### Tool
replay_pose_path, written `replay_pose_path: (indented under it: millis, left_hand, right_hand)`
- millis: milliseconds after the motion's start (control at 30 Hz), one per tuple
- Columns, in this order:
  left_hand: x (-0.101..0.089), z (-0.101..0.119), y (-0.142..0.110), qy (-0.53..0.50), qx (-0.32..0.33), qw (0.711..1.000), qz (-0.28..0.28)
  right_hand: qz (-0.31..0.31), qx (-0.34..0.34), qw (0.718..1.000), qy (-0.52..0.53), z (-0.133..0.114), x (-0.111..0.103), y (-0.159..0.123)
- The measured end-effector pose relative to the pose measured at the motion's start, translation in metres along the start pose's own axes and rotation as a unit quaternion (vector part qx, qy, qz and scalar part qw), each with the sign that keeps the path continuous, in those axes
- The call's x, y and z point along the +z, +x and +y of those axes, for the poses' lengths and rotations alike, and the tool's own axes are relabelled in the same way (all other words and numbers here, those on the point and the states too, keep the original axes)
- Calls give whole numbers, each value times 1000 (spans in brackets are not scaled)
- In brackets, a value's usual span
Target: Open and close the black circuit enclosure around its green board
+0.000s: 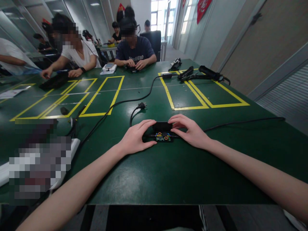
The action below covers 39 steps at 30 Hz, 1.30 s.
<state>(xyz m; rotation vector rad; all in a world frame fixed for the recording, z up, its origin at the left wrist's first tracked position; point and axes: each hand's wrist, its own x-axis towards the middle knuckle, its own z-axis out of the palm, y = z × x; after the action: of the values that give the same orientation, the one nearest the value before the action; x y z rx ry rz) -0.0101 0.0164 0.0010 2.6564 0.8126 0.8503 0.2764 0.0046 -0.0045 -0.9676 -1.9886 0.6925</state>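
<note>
In front of me a small opened power adapter rests on the green table (149,173), its circuit board (163,137) facing up in a black half-shell. Two ring-shaped coils show on the board. Just behind it is a black plastic cover (163,126). My right hand (190,130) pinches the cover's right end between thumb and fingers. Curved around the left side, my left hand (137,136) has its fingertips at the cover's left corner and its thumb at the near edge of the half-shell. Black cord leaves the adapter on both sides, partly hidden by my hands.
A power plug (141,106) lies beyond my left hand. Another adapter (167,76) with a long cord and black cable bundles (209,73) lies among yellow tape outlines. Blurred items and a white tray (75,144) are at left. Co-workers (134,48) sit across the table.
</note>
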Motion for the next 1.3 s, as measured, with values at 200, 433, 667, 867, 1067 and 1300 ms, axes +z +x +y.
replay_pose_path:
  millis: [200,433,667,867,1067,1300]
  left_hand:
    - [0,0,-1,-23,-9,1000,-6]
    - [2,-1,-1,-110,-18,994,-8]
    - [0,7,4,-127,-19,992,-13]
    - [0,12,5,-122,-18,992,-28]
    - [1,10,5,-123,3,992,-19]
    - [3,10,4,-98,-11,995,-31]
  right_hand:
    - [-3,1,1000,-6,3,1,0]
    - [-19,25,999,-6,0,-2,0]
    - [-68,-50,995,-49,-4,-5,1]
    - [-107,-109,985,-80,-6,-5,-1]
    - [-131,-132,977,-109,-10,-6,0]
    - [-125,-131,975,-128,-7,-4,0]
